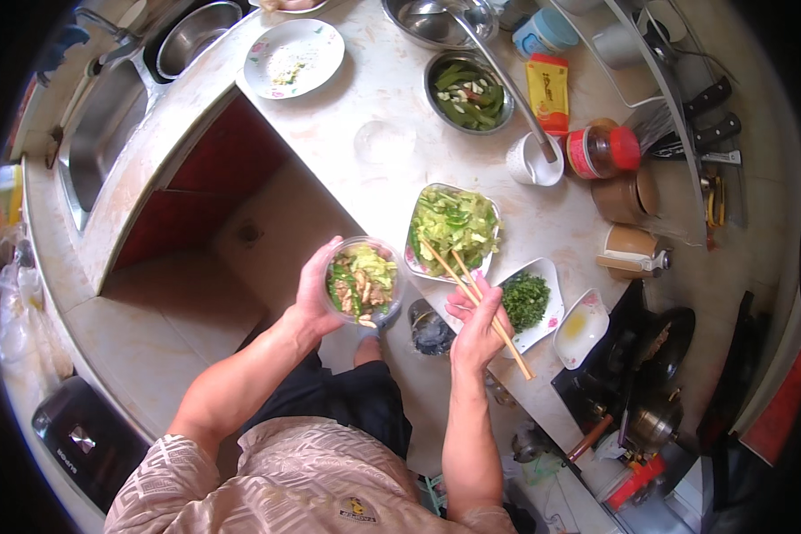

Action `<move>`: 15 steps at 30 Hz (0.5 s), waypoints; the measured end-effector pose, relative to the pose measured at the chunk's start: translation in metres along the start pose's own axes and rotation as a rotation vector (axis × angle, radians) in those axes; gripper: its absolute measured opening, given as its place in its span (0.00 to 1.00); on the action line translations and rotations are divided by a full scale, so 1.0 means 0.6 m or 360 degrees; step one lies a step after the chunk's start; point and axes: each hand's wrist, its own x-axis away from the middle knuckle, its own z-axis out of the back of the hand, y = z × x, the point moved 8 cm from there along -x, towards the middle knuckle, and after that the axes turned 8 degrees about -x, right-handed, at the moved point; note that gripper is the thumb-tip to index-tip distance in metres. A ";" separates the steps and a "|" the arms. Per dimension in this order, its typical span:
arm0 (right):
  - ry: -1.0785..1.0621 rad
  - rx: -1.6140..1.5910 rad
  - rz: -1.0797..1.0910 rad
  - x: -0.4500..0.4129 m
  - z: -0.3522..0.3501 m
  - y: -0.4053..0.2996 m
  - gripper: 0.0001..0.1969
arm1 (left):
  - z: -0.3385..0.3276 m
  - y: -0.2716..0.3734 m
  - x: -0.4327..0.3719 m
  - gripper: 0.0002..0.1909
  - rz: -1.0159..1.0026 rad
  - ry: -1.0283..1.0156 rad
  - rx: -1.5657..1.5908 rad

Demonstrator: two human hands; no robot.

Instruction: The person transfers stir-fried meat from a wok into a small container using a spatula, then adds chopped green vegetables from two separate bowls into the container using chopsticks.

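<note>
My left hand (317, 294) holds a clear round plastic container (396, 284) with cooked meat, green pepper and pale leafy greens (362, 277) in it. A pair of wooden chopsticks (475, 300) is in my right hand (482, 327), their tips at a floral-edged square bowl (410, 263) heaped with chopped light-green vegetable (454, 223). Beside my right hand a white dish (553, 287) carries finely chopped dark greens (526, 300). To its right is a small white dish (591, 327) with a little yellow liquid.
Along the counter stand a steel bowl (434, 110) of green vegetable and garlic, a floral plate (320, 53) with scraps, a white cup (520, 160) with a ladle, and a red-lidded jar (624, 148). A black wok (677, 334) is at right, a sink (107, 140) at upper left.
</note>
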 end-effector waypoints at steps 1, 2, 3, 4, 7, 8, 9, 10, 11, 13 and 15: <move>0.0022 0.0063 -0.0012 -0.002 -0.001 -0.001 0.24 | -0.004 0.000 -0.002 0.27 -0.0002 -0.0031 -0.0008; 0.0000 0.0216 0.0158 -0.005 -0.005 -0.011 0.24 | -0.002 0.000 -0.003 0.27 -0.0003 -0.0033 -0.0017; -0.0017 0.0378 0.0337 -0.008 -0.008 -0.022 0.24 | -0.002 -0.002 -0.007 0.26 -0.0005 -0.0036 -0.0036; -0.0018 0.0377 0.0337 -0.010 -0.010 -0.019 0.24 | -0.002 -0.001 -0.006 0.26 -0.0002 -0.0024 -0.0041; 0.0020 0.0225 0.0211 -0.019 -0.013 -0.002 0.25 | -0.003 0.001 -0.005 0.27 -0.0010 -0.0025 -0.0038; 0.0152 0.0111 0.0180 -0.023 -0.005 0.004 0.25 | -0.003 0.003 -0.004 0.27 -0.0022 -0.0032 -0.0031; 0.0284 -0.0005 0.0148 -0.027 0.004 0.012 0.25 | -0.003 0.002 -0.003 0.27 -0.0017 -0.0035 -0.0031; 0.0340 -0.0031 0.0178 -0.034 0.008 0.014 0.25 | -0.002 0.002 -0.002 0.29 -0.0004 -0.0012 -0.0028; 0.0347 -0.0030 0.0181 -0.040 0.009 0.015 0.25 | 0.000 0.000 -0.002 0.30 0.0010 0.0010 -0.0025; 0.0454 -0.0122 0.0195 -0.046 0.018 0.019 0.26 | 0.001 -0.001 -0.003 0.30 0.0014 0.0022 -0.0008; 0.0464 -0.0179 0.0253 -0.055 0.021 0.020 0.26 | -0.002 0.000 -0.004 0.30 -0.0014 -0.0022 -0.0020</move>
